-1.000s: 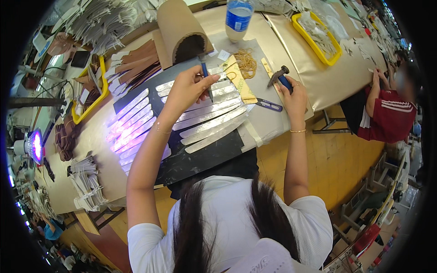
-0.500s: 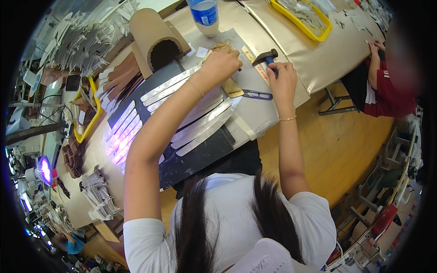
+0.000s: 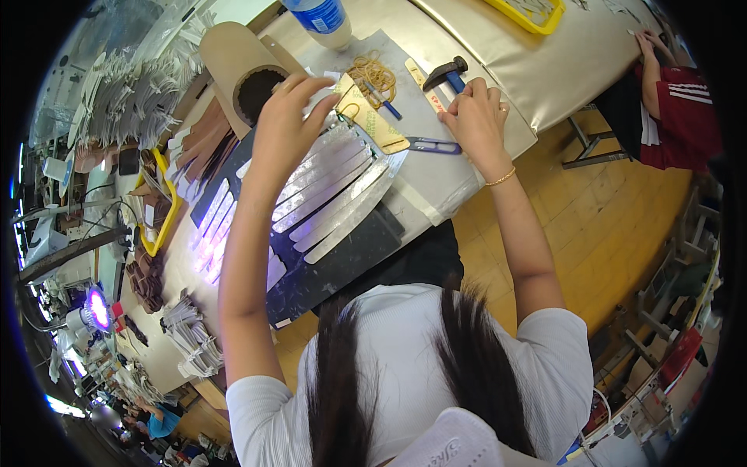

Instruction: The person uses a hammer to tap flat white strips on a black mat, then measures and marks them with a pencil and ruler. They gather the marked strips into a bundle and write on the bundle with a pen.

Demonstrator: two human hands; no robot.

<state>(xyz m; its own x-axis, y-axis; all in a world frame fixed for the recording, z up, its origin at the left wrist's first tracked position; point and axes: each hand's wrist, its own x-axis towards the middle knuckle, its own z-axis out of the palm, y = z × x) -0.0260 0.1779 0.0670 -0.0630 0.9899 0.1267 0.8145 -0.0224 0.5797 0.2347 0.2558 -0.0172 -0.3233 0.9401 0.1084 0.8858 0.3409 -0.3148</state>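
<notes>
My left hand is raised over the left upper ends of several silvery strips, thumb apart from the fingers, nothing visible in it. Those strips lie side by side on a black board. Just right of this hand is a tan card piece with a thin loop on it. A blue pen lies against a heap of tan rubber bands. My right hand has its fingers curled over the blue handle of a hammer, partly hiding it. Below that hand is a blue utility knife.
A yellowish ruler-like strip lies left of the hammer. A bottle and a brown cardboard tube stand at the far side. A purple-lit lamp is at left. Another person's red sleeve shows at right.
My left hand has drawn back leftward from above the rubber bands, uncovering them and the pen. My right hand stays at the hammer. The whole view has shifted slightly.
</notes>
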